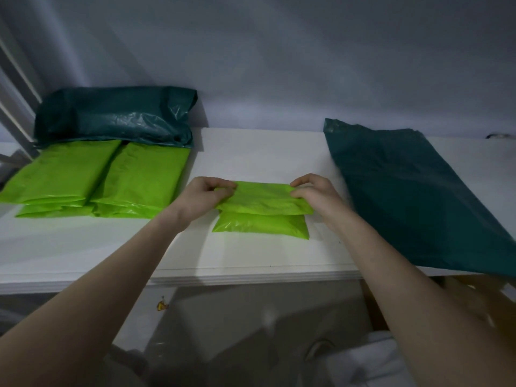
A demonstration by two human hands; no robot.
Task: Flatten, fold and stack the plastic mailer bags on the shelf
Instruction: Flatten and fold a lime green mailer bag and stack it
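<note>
Holding a slick folded bag by only its far corners leaves a lot to slip, and I judge that to be the chief risk from here. Going from the left: the two piles of lime-green folded bags (92, 180) lie side by side on the white shelf (251, 152), with a dark green bundle (114, 115) behind them against the wall; glossy plastic stacked this loosely could slide apart if the next bag is dropped on crooked or nudges them on the way over. At the middle, the left hand (199, 199) pinches the far left corner of the green bag (265, 202), fingers curled onto its edge, and the right hand (315, 196) pinches the far right corner the same way. Between them the upper fold sits on a lower layer that juts out toward the person, so the fold looks uneven; trapped air or a loosened pinch could let it spring open. The bag thus lies directly between both hands, near the shelf's middle, apart from the piles. To the right, a flat dark teal bag (413, 196) hangs over the shelf's front edge, and a passing right forearm might drag it off.
</note>
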